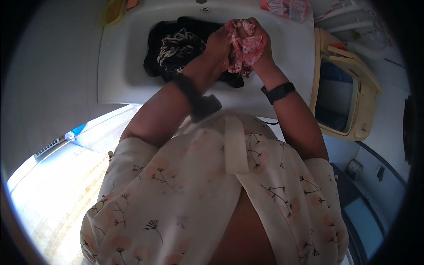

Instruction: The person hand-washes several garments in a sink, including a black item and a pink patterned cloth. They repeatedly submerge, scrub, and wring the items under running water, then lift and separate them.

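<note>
A bunched red and white patterned cloth (246,49) is held between both fists over the right part of a white sink basin (129,66). My left hand (219,44) grips its left side, and my right hand (263,39) closes around its right side. The undersides of the fingers are hidden. Black clothes (154,39) lie in the basin to the left of the hands, with a black and light patterned fabric (180,44) bunched on top. Dark bands sit on both wrists.
A red and white plastic packet (288,9) lies on the sink's back right corner. At the back left is a yellow dish (112,12). A beige top-loading machine with a raised lid (359,122) stands right of the sink. The drain fitting (205,10) is at the back.
</note>
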